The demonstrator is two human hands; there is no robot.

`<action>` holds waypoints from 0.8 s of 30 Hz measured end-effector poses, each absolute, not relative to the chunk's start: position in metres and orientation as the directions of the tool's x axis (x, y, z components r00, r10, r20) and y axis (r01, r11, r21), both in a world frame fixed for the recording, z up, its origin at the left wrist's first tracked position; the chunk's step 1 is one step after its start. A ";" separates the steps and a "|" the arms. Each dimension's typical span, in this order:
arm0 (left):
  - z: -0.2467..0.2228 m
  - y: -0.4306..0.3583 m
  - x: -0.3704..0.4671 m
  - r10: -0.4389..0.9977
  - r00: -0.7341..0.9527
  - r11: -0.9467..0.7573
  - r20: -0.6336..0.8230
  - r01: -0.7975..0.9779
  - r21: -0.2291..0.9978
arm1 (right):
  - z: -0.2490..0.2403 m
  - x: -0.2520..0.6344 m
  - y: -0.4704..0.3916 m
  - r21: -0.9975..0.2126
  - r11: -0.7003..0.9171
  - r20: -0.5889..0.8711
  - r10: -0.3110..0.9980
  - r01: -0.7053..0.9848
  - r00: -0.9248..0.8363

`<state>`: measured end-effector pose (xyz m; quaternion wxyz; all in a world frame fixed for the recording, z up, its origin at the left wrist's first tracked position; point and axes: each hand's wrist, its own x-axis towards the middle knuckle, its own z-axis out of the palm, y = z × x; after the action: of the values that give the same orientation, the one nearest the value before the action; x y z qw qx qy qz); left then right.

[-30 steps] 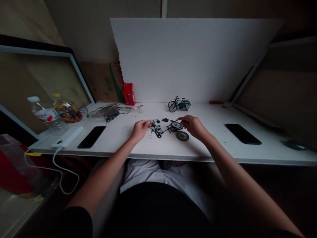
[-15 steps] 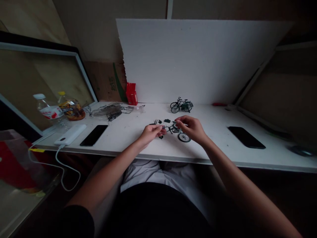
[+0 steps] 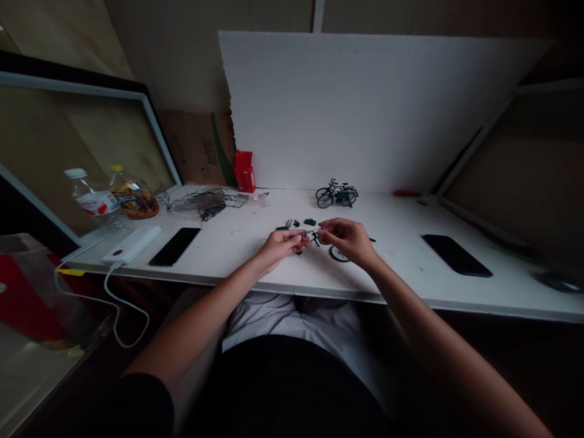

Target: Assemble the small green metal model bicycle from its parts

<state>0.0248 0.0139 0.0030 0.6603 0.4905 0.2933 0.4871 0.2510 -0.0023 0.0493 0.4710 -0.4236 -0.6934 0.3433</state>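
Note:
Pinched in the fingers of my left hand (image 3: pixel 280 246) is a thin, dark model bicycle frame (image 3: pixel 314 236), raised a little over the table. My right hand (image 3: pixel 350 237) is closed at the right end of this frame, thumb and fingertips together; what lies between them is too small to make out. Partly under my right hand is a small spoked wheel (image 3: pixel 338 254). Just beyond my hands lie a dark green rectangular piece (image 3: pixel 310 222) and other tiny dark parts (image 3: pixel 296 223).
Assembled model bicycles (image 3: pixel 337 194) stand at the back of the white table (image 3: pixel 237 255). Black phones lie left (image 3: pixel 176 247) and right (image 3: pixel 457 255). At left are a white power bank (image 3: pixel 132 245), bottles (image 3: pixel 134 198), part frames in plastic (image 3: pixel 201 204) and a red box (image 3: pixel 245 171).
My right hand has shifted slightly left and closer to my left hand, its fingertips now at the frame's end. My left hand keeps hold of the frame. The view has shifted slightly.

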 end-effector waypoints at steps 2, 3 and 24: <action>0.001 0.015 0.025 0.928 0.354 0.022 0.113 -0.355 0.934 | 0.048 0.252 0.000 -0.896 0.375 0.339 0.923 0.239 -0.180; 0.000 0.015 0.025 0.927 0.355 0.015 0.120 -0.355 0.935 | 0.048 0.252 0.000 -0.904 0.359 0.326 0.930 0.230 -0.172; -0.006 0.014 0.031 0.901 0.395 -0.069 0.178 -0.275 0.959 | 0.036 0.252 0.005 -0.859 0.364 0.323 0.931 0.360 -0.170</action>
<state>0.0307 0.0144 -0.0061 0.6220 0.5575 0.2806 0.4728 0.2517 0.0054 0.0361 0.4465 -0.4645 -0.6947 0.3196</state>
